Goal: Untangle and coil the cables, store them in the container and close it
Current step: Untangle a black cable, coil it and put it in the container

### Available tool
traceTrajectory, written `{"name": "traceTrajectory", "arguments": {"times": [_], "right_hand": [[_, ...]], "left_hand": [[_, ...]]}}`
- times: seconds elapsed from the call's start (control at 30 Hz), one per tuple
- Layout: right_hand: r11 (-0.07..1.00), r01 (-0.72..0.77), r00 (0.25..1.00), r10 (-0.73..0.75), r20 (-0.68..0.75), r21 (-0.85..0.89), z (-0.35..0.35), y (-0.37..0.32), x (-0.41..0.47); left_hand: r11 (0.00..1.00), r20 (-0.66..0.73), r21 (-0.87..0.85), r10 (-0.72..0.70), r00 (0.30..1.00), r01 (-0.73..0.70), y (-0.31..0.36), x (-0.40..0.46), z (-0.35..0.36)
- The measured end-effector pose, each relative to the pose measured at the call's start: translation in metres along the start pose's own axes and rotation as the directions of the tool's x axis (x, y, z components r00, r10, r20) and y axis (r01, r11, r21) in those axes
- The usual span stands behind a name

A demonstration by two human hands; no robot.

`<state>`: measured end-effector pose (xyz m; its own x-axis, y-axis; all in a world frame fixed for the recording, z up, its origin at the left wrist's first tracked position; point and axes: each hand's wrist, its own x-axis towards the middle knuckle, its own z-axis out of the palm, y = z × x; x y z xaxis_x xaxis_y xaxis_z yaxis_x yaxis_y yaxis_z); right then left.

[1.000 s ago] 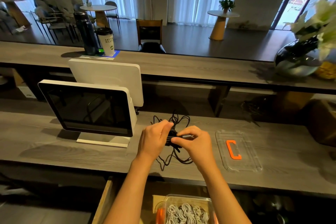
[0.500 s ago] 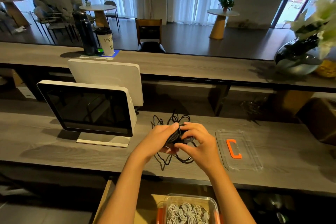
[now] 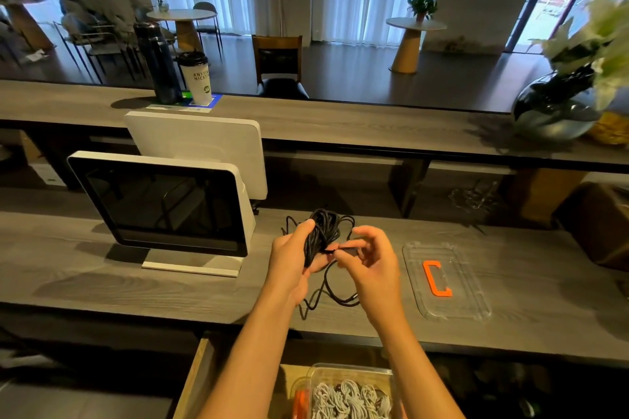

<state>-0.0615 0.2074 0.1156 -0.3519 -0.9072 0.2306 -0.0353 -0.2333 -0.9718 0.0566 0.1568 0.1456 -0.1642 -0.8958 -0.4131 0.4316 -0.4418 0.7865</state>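
Black cable point(image 3: 321, 235) bundle now raised, right hand point(image 3: 369, 262) opened

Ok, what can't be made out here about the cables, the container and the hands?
All from the head view:
- Container: cut off by the bottom edge and flanked by the forearms; how full it is can't be judged.
- White cables inside: count unclear.
- Black cable: the left hand covers part of the bundle; remaining knots unknown.
- Cable end pinched by the right hand: too small to identify.
- Lid: latches unreadable.
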Motion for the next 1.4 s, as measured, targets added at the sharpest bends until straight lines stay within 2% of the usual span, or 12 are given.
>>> {"name": "traceTrajectory", "arguments": {"times": [0.1, 0.17, 0.3, 0.5, 0.63, 0.73, 0.9, 1.03, 1.13, 1.2, 1.3, 1.4], "right_hand": [[0.949, -0.149, 0.979, 0.181, -0.095, 0.279, 0.006, 0.000, -0.001], [0.924, -0.183, 0.963, 0.237, -0.130, 0.335, 0.008, 0.002, 0.000], [0.955, -0.184, 0.961, 0.225, -0.163, 0.231, 0.008, 0.002, 0.002], [0.983, -0.174, 0.972, 0.163, -0.168, -0.053, 0.003, -0.007, 0.014], [0.964, -0.193, 0.980, 0.179, -0.089, -0.184, -0.001, -0.009, 0.019], [0.957, -0.211, 0.976, 0.196, -0.091, -0.202, -0.002, -0.011, 0.019], [0.940, -0.188, 0.982, 0.183, -0.045, -0.285, -0.011, -0.014, 0.026], [0.898, -0.179, 0.982, 0.188, -0.018, -0.401, -0.014, -0.006, 0.030], [0.872, -0.179, 0.982, 0.183, -0.035, -0.456, -0.013, -0.004, 0.031], [0.883, -0.155, 0.987, 0.153, -0.040, -0.443, -0.014, -0.008, 0.031], [0.943, -0.180, 0.984, 0.174, -0.046, -0.281, -0.016, -0.014, 0.027], [0.959, -0.237, 0.968, 0.221, -0.114, -0.154, -0.015, -0.014, 0.023]], "left_hand": [[0.999, 0.003, -0.048, -0.001, 1.000, 0.001, 0.000, -0.002, 0.002], [0.999, 0.035, -0.054, 0.005, 0.999, -0.003, -0.002, -0.001, 0.003], [0.998, 0.089, 0.024, 0.051, 0.995, -0.053, -0.005, 0.001, 0.001], [0.931, 0.138, 0.250, 0.237, 0.962, -0.266, -0.011, 0.002, 0.001], [0.806, 0.186, 0.440, 0.350, 0.918, -0.396, -0.010, 0.006, -0.003], [0.681, 0.255, 0.559, 0.402, 0.880, -0.473, -0.008, 0.005, -0.003], [0.538, 0.349, 0.628, 0.451, 0.822, -0.562, -0.003, 0.008, -0.006], [0.482, 0.397, 0.665, 0.417, 0.817, -0.570, -0.004, 0.011, -0.008], [0.521, 0.352, 0.659, 0.423, 0.835, -0.542, -0.011, 0.016, -0.007], [0.601, 0.332, 0.604, 0.407, 0.851, -0.523, -0.011, 0.017, -0.006], [0.753, 0.325, 0.491, 0.308, 0.894, -0.438, -0.008, 0.017, -0.005], [0.728, 0.321, 0.521, 0.316, 0.893, -0.445, -0.009, 0.019, -0.007]]}}
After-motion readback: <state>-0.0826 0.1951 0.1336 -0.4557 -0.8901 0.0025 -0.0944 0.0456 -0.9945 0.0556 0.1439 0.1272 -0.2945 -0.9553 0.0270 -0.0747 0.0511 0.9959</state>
